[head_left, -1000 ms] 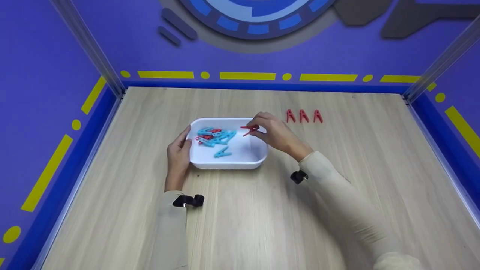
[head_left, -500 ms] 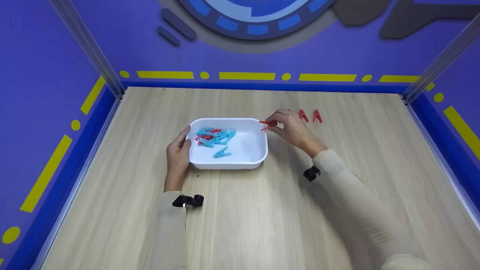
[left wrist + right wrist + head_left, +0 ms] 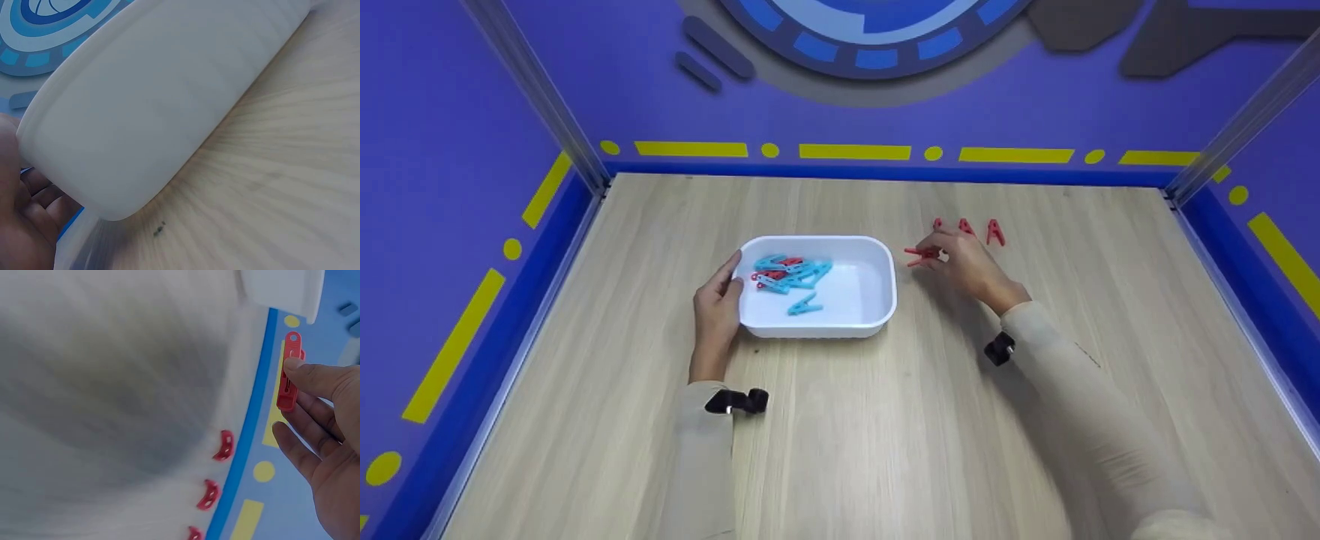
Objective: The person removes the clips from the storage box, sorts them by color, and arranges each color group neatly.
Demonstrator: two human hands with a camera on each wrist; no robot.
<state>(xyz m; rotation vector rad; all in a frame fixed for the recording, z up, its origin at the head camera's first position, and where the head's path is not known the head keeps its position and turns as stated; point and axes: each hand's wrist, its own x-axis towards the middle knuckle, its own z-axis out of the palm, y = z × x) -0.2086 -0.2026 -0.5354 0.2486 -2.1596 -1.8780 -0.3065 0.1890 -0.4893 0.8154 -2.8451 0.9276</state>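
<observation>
A white tray holds several blue clips and a few red clips, mostly heaped at its left. My left hand grips the tray's left end, thumb at the rim; in the left wrist view the hand holds the tray's wall. Right of the tray, my right hand pinches one red clip. The right wrist view shows this clip between thumb and fingers of the hand. Just behind it stand three red clips in a row, two partly covered.
The pale wooden table is enclosed by blue panels at the back and both sides. Metal profiles run up at the back corners. Black wrist mounts sit at both sleeves.
My right hand has moved from above the tray to the right, out past its rim, carrying the red clip. The left hand and the tray have not moved.
</observation>
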